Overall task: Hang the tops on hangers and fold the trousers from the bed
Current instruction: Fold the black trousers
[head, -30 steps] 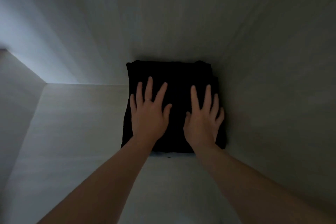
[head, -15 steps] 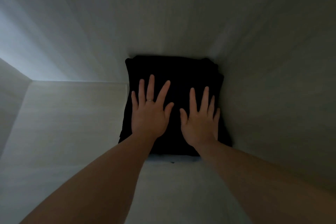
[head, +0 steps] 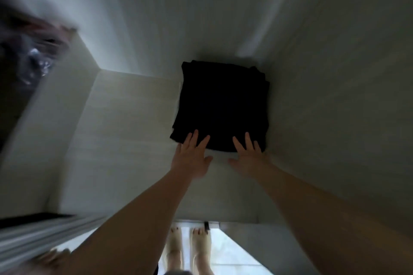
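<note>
At the near edge of the folded black trousers (head: 223, 105), the left hand (head: 192, 159) and right hand (head: 249, 158) lie flat, fingers straight and spread, grip released, fingertips on the cloth. Both forearms stretch forward. The trousers sit on a pale shelf (head: 125, 131), against the right wall (head: 335, 118). The far left is blurred, and the cloth's folds are lost in the dark.

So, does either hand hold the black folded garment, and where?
Nothing is held. The left hand and right hand are flat, fingertips resting on the near edge of the folded black garment.
</note>
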`<state>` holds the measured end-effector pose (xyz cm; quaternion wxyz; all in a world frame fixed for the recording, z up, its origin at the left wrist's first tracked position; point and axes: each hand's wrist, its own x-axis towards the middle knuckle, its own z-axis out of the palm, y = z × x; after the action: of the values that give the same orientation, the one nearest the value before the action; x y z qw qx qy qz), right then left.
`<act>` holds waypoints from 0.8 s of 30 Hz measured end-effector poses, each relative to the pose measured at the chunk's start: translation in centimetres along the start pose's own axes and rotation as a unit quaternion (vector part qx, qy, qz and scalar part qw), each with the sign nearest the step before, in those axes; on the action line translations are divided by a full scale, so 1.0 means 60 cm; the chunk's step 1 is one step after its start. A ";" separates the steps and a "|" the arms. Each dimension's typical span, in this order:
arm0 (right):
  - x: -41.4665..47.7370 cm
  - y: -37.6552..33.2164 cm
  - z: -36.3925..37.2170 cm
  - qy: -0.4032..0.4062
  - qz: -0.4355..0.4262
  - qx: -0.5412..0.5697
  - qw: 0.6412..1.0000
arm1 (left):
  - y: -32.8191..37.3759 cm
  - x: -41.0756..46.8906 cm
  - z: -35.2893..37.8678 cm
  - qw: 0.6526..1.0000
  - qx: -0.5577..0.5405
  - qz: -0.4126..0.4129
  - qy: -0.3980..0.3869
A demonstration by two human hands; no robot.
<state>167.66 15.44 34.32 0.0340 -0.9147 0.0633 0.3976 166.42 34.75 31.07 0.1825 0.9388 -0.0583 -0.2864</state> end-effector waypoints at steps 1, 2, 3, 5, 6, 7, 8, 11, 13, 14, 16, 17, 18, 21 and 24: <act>-0.023 0.000 0.012 -0.013 -0.003 -0.007 1.000 | 0.000 -0.027 0.003 0.999 -0.031 -0.016 -0.031; -0.046 0.000 0.026 -0.018 -0.008 -0.011 1.000 | -0.003 -0.055 0.005 0.996 -0.055 -0.032 -0.058; -0.069 0.000 0.041 -0.015 -0.014 -0.013 1.000 | -0.008 -0.082 0.007 0.994 -0.069 -0.044 -0.076; -0.120 0.004 0.068 0.009 -0.032 -0.018 0.999 | -0.015 -0.140 0.010 0.992 -0.080 -0.058 -0.073; -0.142 0.001 0.080 0.025 -0.044 -0.015 0.999 | -0.019 -0.163 0.010 0.993 -0.085 -0.061 -0.055; -0.163 -0.005 0.092 0.042 -0.057 -0.012 0.997 | -0.023 -0.187 0.009 0.994 -0.087 -0.060 -0.033; -0.183 -0.012 0.102 0.056 -0.072 -0.009 0.996 | -0.026 -0.209 0.005 0.994 -0.088 -0.056 -0.011; -0.234 -0.034 0.124 0.086 -0.117 0.001 0.989 | -0.030 -0.262 -0.009 0.994 -0.086 -0.046 0.041; -0.261 -0.040 0.129 0.117 -0.148 0.002 0.982 | -0.030 -0.295 -0.016 0.993 -0.086 -0.050 0.065; -0.273 -0.041 0.129 0.132 -0.164 0.004 0.978 | -0.029 -0.311 -0.020 0.992 -0.085 -0.053 0.075; -0.295 -0.043 0.129 0.157 -0.192 0.008 0.969 | -0.028 -0.345 -0.024 0.990 -0.080 -0.060 0.101; -0.304 -0.044 0.128 0.165 -0.205 0.009 0.965 | -0.027 -0.362 -0.025 0.988 -0.077 -0.065 0.116; -0.314 -0.045 0.128 0.171 -0.219 0.010 0.961 | -0.025 -0.380 -0.025 0.986 -0.073 -0.073 0.130; -0.339 -0.050 0.128 0.186 -0.264 0.007 0.946 | -0.017 -0.431 -0.021 0.977 -0.059 -0.110 0.173; -0.369 -0.048 0.129 0.191 -0.321 -0.004 0.927 | -0.003 -0.487 -0.010 0.963 -0.052 -0.157 0.212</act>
<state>147.50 21.13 45.29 0.1433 -0.9448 -0.2306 0.1833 142.52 41.38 46.58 0.1919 0.9646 0.1451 -0.1081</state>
